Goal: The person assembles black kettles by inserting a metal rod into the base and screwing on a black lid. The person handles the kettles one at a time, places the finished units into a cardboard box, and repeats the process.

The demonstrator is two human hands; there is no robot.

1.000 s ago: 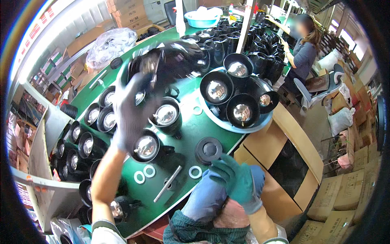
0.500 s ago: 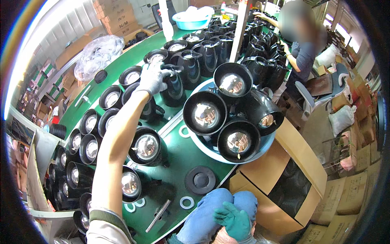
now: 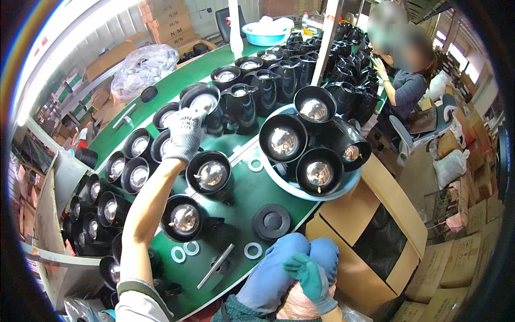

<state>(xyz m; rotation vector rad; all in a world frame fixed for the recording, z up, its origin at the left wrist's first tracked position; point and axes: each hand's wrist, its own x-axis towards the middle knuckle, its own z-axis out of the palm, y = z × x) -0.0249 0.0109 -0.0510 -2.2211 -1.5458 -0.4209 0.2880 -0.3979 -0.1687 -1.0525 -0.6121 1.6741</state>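
My left hand [image 3: 185, 131], in a white-grey knit glove, is closed on a black vacuum jug [image 3: 201, 99]. This jug tilts toward me, and the silvery domed liner shows in its round opening; my fingertips are partly hidden. Several like it stand around my forearm, among them one jug [image 3: 209, 173] just right of my wrist. Beside the held jug, a black jug with a spout [image 3: 241, 104] stands the other way up. My right hand [image 3: 308, 276], in a green-palmed glove, rests on my lap with fingers apart and nothing in it.
A light-blue basin [image 3: 343, 189] holds several black jugs, beside an open carton [image 3: 343, 236]. Grey rings [image 3: 253, 251], a black disc [image 3: 271, 221] and a metal bar tool [image 3: 215, 266] lie on the green table [image 3: 236, 214]. A co-worker [image 3: 413, 91] works at the far right.
My left hand has gone from beside the spouted jug to a neighbouring jug, now raised and tilted in its grip. The view has shifted slightly. My right hand stays on my lap.
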